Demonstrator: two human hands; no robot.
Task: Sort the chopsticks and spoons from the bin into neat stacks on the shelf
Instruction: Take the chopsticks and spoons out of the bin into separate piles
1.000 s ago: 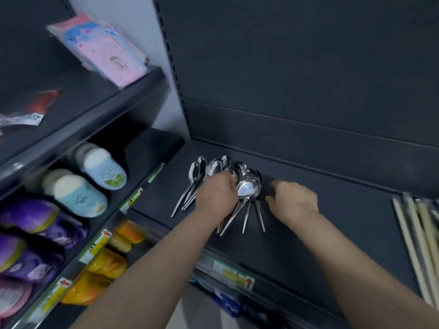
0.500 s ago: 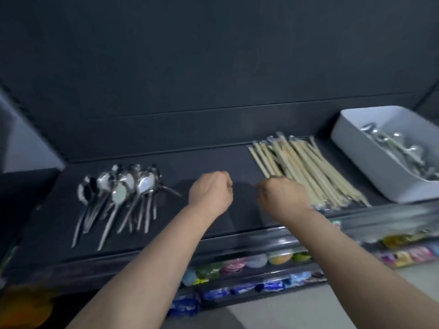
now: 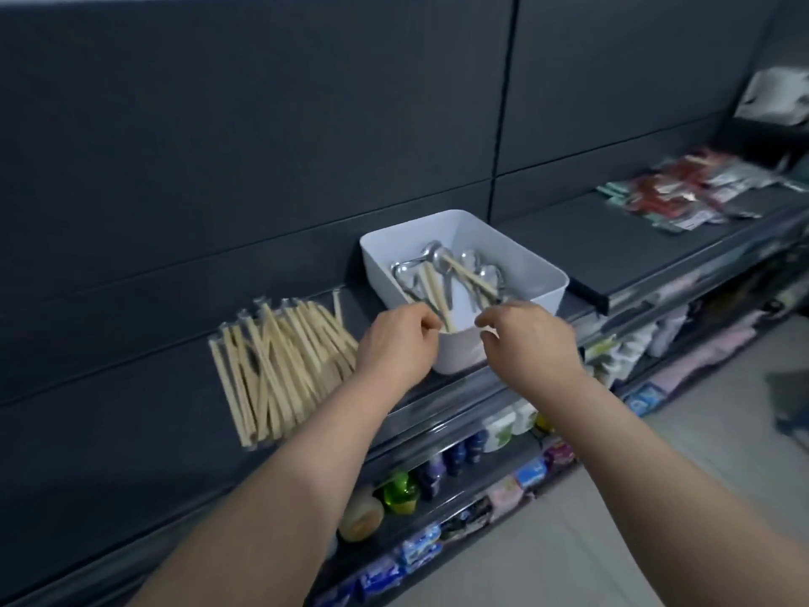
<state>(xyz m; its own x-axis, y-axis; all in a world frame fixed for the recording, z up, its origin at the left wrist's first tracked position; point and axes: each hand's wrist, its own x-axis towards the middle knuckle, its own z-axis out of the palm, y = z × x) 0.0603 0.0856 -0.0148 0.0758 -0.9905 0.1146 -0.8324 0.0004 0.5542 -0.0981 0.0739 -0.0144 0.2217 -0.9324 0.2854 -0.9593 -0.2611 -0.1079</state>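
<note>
A white bin stands on the dark shelf and holds several metal spoons with a few pale chopsticks lying across them. Left of the bin, a loose pile of chopsticks lies on the shelf. My left hand is at the bin's near left corner, fingers curled, its fingertips right at the near end of a chopstick; whether it pinches the stick is unclear. My right hand hovers over the bin's near rim with curled fingers and holds nothing. The spoon stack is out of view.
Right of the bin, a second shelf section carries packaged goods at its far end. Lower shelves under my arms hold bottles and small packets. A tiled floor lies to the right.
My view has swung right from the spoon stack past the chopstick pile to the bin. Both hands moved right with it and now reach the bin's near rim.
</note>
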